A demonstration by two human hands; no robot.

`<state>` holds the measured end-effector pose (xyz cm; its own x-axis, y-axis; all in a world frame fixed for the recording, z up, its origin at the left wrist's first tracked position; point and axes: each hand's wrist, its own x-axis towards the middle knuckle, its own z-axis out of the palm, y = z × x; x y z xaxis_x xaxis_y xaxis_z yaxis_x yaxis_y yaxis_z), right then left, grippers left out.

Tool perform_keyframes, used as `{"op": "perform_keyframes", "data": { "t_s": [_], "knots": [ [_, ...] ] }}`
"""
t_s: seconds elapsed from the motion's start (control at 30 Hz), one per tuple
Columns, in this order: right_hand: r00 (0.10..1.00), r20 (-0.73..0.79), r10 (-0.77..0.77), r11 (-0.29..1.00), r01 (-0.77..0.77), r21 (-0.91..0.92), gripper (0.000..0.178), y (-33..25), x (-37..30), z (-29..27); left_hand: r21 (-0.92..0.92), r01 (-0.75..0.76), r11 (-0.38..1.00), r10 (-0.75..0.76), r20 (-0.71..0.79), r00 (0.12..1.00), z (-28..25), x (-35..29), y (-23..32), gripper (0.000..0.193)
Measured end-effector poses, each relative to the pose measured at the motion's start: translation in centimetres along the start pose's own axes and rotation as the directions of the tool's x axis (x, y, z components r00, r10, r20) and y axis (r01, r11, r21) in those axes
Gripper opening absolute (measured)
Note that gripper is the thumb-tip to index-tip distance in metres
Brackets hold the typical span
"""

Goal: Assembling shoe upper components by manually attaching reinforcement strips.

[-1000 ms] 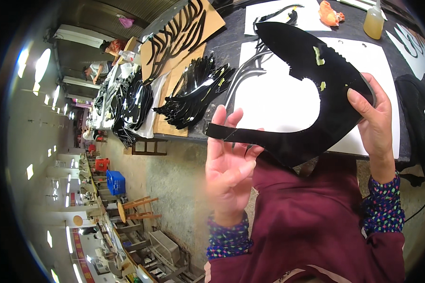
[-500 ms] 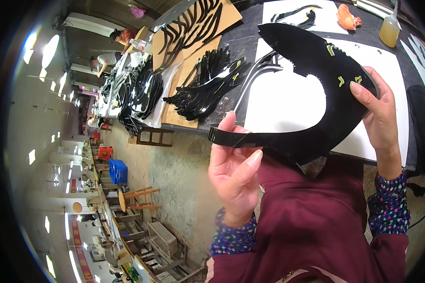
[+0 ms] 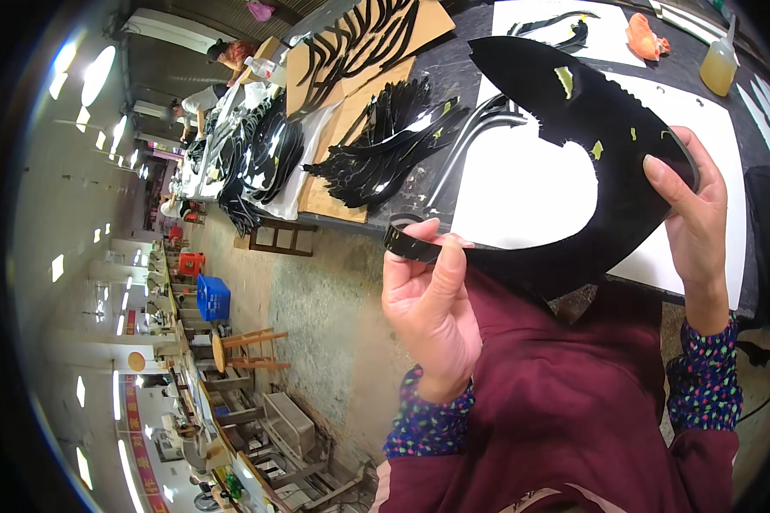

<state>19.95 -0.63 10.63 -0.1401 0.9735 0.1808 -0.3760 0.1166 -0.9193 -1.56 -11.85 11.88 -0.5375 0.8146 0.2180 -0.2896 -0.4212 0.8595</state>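
Between my hands hangs a curved, glossy black sheet piece (image 3: pixel 612 184) with a broad body, a jagged inner edge and a few small yellow-green marks. My left hand (image 3: pixel 432 299) pinches its narrow strip end between thumb and fingers, and the tip of that strip curls up beyond my fingertips. My right hand (image 3: pixel 691 209) grips the outer right edge, thumb on top and fingers underneath. Beneath the piece, a white sheet (image 3: pixel 522 197) lies on the dark table. Curved dark strips (image 3: pixel 479 128) lie at the left edge of the white sheet.
To the left are a pile of black cut pieces (image 3: pixel 385 158), cardboard (image 3: pixel 436 26) bearing curved black strips, and a larger black heap (image 3: pixel 269 150). An orange cloth (image 3: pixel 646 38) and a bottle of yellow liquid (image 3: pixel 719 67) stand at the back right. A wooden stool (image 3: pixel 244 350) is on the floor.
My left thumb has come down onto the strip, closing the pinch. The black piece has tilted slightly, shifting the marks on it. My right hand keeps its grip.
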Motion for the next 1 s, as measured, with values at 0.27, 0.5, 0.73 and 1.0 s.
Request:
{"op": "perform_keyframes", "data": {
  "t_s": [0.27,0.5,0.73,1.0],
  "knots": [
    [1.0,0.004,-0.001,1.0,0.001,0.0,0.029,-0.1,-0.6,0.1,-0.115,-0.031,0.993,0.034,0.021,0.999,0.1,0.6,-1.4,0.03],
    [1.0,-0.012,-0.029,0.999,0.029,-0.027,0.031,0.2,-1.7,0.1,-0.258,-0.093,0.962,0.127,0.116,0.985,-0.9,0.9,-2.3,0.03],
    [1.0,-0.008,-0.024,1.0,0.024,-0.012,0.032,-0.1,-1.5,0.4,-0.21,-0.026,0.977,0.046,0.091,0.995,-0.8,0.9,-2.0,0.025],
    [0.998,-0.047,0.05,0.998,-0.048,0.036,0.034,0.7,-1.0,0.1,-0.135,0.004,0.991,-0.001,0.018,1.0,-1.2,0.6,-1.6,0.045]
  ]
}}
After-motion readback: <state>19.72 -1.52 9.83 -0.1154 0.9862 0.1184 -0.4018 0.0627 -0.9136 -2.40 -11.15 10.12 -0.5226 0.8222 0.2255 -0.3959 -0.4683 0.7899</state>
